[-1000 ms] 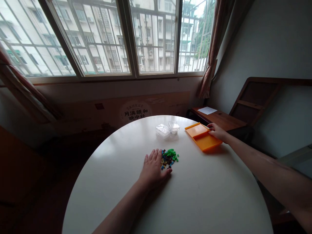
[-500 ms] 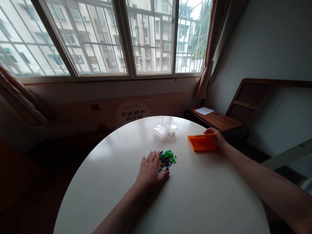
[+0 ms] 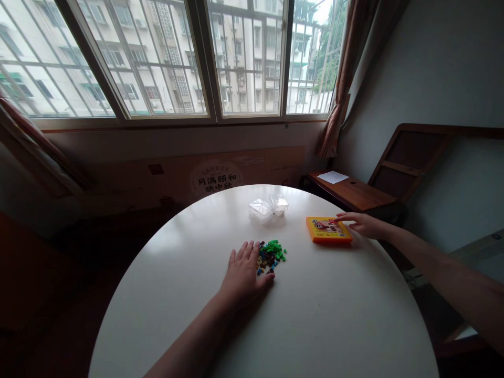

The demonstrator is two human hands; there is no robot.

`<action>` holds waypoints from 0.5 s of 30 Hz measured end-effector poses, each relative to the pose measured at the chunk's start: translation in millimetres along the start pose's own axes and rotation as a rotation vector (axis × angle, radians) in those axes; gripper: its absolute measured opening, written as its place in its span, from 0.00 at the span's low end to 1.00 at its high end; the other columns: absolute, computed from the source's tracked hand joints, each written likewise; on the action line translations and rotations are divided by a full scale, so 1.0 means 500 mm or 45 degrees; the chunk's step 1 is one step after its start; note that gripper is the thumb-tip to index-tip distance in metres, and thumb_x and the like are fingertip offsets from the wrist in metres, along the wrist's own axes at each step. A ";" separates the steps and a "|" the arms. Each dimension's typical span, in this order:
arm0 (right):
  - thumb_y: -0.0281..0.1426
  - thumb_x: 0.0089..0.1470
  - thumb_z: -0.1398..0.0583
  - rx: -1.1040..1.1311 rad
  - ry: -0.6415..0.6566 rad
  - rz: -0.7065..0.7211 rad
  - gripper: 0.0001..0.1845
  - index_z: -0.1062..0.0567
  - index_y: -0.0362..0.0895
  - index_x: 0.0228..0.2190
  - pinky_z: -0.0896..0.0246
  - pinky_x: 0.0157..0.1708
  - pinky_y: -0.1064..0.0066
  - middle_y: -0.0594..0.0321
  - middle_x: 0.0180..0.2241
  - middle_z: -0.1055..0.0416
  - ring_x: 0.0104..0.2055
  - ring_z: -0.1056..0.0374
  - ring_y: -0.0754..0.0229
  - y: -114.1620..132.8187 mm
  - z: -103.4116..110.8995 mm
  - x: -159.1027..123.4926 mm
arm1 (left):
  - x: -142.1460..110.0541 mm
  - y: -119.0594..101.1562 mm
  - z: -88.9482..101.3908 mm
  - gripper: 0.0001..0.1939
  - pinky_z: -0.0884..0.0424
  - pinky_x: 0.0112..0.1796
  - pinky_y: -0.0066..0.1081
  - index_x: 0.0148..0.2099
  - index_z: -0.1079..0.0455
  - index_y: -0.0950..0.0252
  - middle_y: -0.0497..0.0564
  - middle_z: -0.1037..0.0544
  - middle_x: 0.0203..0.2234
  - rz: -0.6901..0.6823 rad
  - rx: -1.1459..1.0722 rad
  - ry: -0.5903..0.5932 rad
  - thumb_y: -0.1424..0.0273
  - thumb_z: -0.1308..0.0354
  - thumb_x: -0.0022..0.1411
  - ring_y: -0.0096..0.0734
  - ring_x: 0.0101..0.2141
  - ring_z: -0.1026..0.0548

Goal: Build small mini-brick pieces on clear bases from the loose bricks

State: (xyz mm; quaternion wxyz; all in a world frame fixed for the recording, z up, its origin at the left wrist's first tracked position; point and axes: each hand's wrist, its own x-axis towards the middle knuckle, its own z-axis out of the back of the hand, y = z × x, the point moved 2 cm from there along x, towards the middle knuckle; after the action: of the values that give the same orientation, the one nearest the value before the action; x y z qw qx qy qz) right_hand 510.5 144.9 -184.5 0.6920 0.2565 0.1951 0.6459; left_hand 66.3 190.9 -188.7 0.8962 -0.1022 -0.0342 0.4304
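Observation:
My left hand (image 3: 244,270) lies flat on the white table, fingers spread, its inner edge against a heap of small building bricks (image 3: 272,253). Green ones make up the upper right of the heap; brown, blue and yellow ones lie nearer the palm. Over at the right, an orange box (image 3: 328,231) rests flat with a yellow printed lid on top. My right hand (image 3: 364,224) reaches over the box's right edge with fingers stretched out, the fingertips at the lid. It does not grip the box.
Behind the heap stands a clear plastic container (image 3: 260,211) beside a smaller clear piece (image 3: 279,203). The round white table (image 3: 315,325) has its curved edge on both sides. Beyond it at the right is a wooden chair (image 3: 358,193) with a white sheet of paper (image 3: 333,177) on it.
The orange box showed its hollow inside while my right hand held its lid edge; now the printed lid lies over it and my right fingers have loosened. My left hand has stayed in place.

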 end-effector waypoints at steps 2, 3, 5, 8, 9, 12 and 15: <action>0.32 0.48 0.42 -0.086 -0.073 0.034 0.22 0.19 0.46 0.45 0.46 0.63 0.49 0.52 0.60 0.35 0.64 0.42 0.42 0.015 -0.005 -0.006 | 0.000 0.001 -0.005 0.47 0.59 0.66 0.53 0.72 0.55 0.69 0.60 0.51 0.69 -0.004 -0.018 -0.013 0.49 0.45 0.60 0.50 0.69 0.54; 0.31 0.49 0.42 -0.124 -0.127 0.057 0.22 0.19 0.45 0.45 0.54 0.66 0.47 0.53 0.62 0.38 0.67 0.47 0.41 0.030 -0.013 -0.011 | 0.001 0.004 -0.008 0.47 0.59 0.66 0.53 0.72 0.54 0.69 0.60 0.50 0.69 -0.009 -0.042 -0.024 0.49 0.45 0.59 0.51 0.69 0.54; 0.31 0.54 0.44 -0.183 -0.230 0.132 0.22 0.22 0.45 0.49 0.65 0.69 0.48 0.56 0.66 0.46 0.70 0.57 0.44 0.077 -0.041 -0.027 | 0.004 0.015 -0.013 0.46 0.58 0.66 0.54 0.71 0.52 0.71 0.61 0.49 0.69 -0.026 -0.148 -0.073 0.48 0.47 0.61 0.51 0.68 0.53; 0.35 0.61 0.47 -0.324 -0.281 0.389 0.23 0.29 0.49 0.57 0.55 0.68 0.52 0.58 0.66 0.45 0.70 0.55 0.49 0.176 -0.117 -0.058 | 0.015 0.056 -0.007 0.39 0.51 0.65 0.50 0.69 0.46 0.72 0.62 0.43 0.67 -0.048 -0.488 -0.295 0.49 0.56 0.66 0.47 0.67 0.46; 0.38 0.62 0.46 -0.356 -0.195 0.449 0.27 0.36 0.52 0.62 0.53 0.67 0.50 0.59 0.67 0.48 0.70 0.56 0.49 0.209 -0.150 -0.065 | 0.018 0.075 -0.001 0.38 0.48 0.64 0.48 0.67 0.42 0.71 0.62 0.39 0.65 -0.033 -0.626 -0.433 0.49 0.56 0.67 0.46 0.65 0.43; 0.49 0.57 0.40 -0.351 0.096 0.481 0.43 0.49 0.55 0.68 0.51 0.65 0.46 0.57 0.70 0.56 0.71 0.59 0.44 0.283 -0.241 -0.067 | 0.024 0.145 0.019 0.32 0.43 0.63 0.46 0.59 0.31 0.67 0.61 0.29 0.58 0.160 -0.962 -0.901 0.49 0.55 0.67 0.44 0.60 0.34; 0.54 0.51 0.38 -0.321 0.223 0.483 0.52 0.53 0.51 0.69 0.58 0.67 0.46 0.51 0.70 0.59 0.71 0.60 0.42 0.326 -0.302 -0.043 | 0.021 0.200 0.037 0.32 0.38 0.60 0.47 0.58 0.32 0.69 0.63 0.29 0.57 0.338 -1.027 -1.104 0.50 0.62 0.70 0.45 0.59 0.33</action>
State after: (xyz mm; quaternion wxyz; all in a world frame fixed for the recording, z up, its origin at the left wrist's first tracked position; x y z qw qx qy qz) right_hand 288.3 144.8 -206.4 0.5653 0.1432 0.1205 0.8034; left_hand -6.5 262.9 -192.2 0.6298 -0.2526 -0.5438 0.4938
